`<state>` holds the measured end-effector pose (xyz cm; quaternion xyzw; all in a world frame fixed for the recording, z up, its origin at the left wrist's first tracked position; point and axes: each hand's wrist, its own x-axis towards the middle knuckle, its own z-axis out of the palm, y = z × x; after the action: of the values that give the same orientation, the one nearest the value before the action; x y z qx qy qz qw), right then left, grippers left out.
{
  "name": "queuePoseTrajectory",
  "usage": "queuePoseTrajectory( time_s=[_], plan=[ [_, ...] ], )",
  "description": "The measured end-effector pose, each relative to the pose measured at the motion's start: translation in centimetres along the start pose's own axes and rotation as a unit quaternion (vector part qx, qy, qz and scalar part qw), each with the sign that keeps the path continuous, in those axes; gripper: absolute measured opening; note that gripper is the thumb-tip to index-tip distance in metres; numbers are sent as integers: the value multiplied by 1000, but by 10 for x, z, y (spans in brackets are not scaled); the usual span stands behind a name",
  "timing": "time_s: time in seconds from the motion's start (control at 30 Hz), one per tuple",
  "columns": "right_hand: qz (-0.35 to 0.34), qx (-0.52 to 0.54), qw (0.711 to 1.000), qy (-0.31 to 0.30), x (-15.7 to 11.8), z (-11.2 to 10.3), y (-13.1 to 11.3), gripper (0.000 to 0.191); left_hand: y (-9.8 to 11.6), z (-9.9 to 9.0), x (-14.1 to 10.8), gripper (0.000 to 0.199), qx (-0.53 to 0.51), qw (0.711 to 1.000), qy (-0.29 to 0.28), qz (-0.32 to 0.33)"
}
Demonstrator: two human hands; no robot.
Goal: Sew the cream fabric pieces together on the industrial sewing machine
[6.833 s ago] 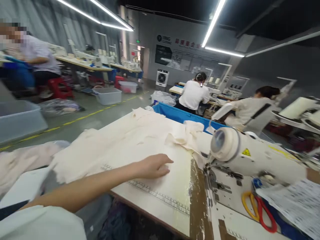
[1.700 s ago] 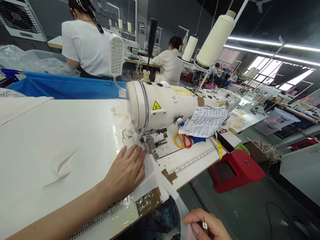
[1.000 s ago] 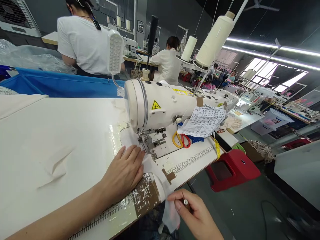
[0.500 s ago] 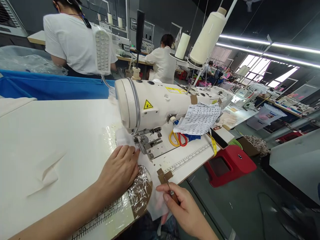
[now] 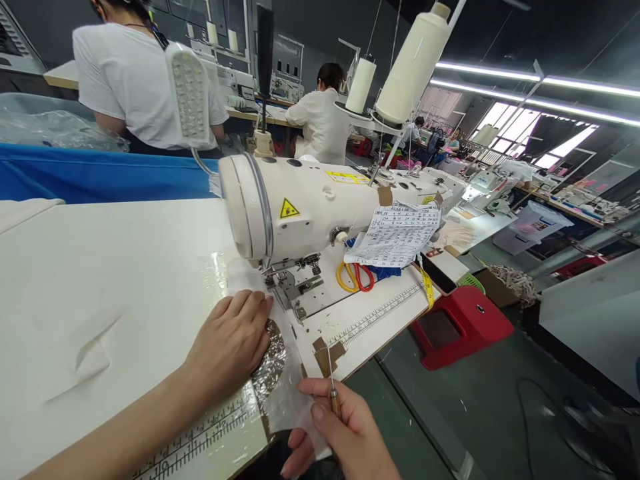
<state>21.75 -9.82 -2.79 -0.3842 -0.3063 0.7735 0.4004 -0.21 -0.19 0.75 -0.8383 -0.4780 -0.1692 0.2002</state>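
Note:
Thin white fabric [image 5: 293, 400] runs from under the needle area of a white sewing machine [image 5: 305, 207] down over the table's front edge. My left hand [image 5: 235, 333] lies palm down on the fabric just left of the presser foot, its fingers together and pressing the cloth. At the front edge my right hand [image 5: 345, 427] holds an awl [image 5: 335, 400] by its wooden handle, the thin metal point upward. The fingers of that hand also touch the fabric's edge.
Yellow and red-handled scissors [image 5: 356, 277], a handwritten sheet [image 5: 397, 233] and a tape measure [image 5: 427, 288] are by the machine. A red stool [image 5: 463, 323] stands right. Two people [image 5: 145, 87] sit beyond; thread cones [image 5: 413, 67] rise behind the machine.
My right hand has moved slightly down and left, and the awl now points more upright. The fabric near it is spread further left over the brown tape. My left hand stays on the cloth.

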Motion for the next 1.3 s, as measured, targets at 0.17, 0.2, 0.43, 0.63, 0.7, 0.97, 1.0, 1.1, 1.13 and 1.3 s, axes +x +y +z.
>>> queuePoseTrajectory(
  time_s=[0.17,0.2,0.43,0.63,0.7,0.97,1.0,1.1,1.13,1.3],
  plan=[
    [-16,-70,997,-13,-2,0,-3,65,-3,5,2,41,-10,1000,3,-6],
    [-20,-88,996,-13,-2,-1,-3,65,-4,6,3,41,-8,1000,8,-5],
    [-27,-118,992,-26,-1,-1,-3,63,-12,13,7,42,-3,1000,30,5],
    [-17,-86,995,-53,-4,0,-6,58,-1,5,5,39,-11,1000,25,8],
    [-3,-73,995,-63,-5,-1,-7,54,3,2,4,37,-15,999,28,18],
    [-37,-82,995,-50,1,2,-7,52,9,-1,4,33,-23,998,40,32],
    [-41,-91,994,-44,2,4,-8,53,10,-1,4,32,-23,998,41,32],
    [-41,-108,993,-34,4,7,-12,57,10,-1,5,30,-21,998,38,33],
    [-41,-112,992,-34,4,8,-14,57,10,0,5,30,-23,999,36,32],
    [-51,-138,989,-34,6,15,-24,57,7,2,4,34,-32,999,26,23]
  ],
)
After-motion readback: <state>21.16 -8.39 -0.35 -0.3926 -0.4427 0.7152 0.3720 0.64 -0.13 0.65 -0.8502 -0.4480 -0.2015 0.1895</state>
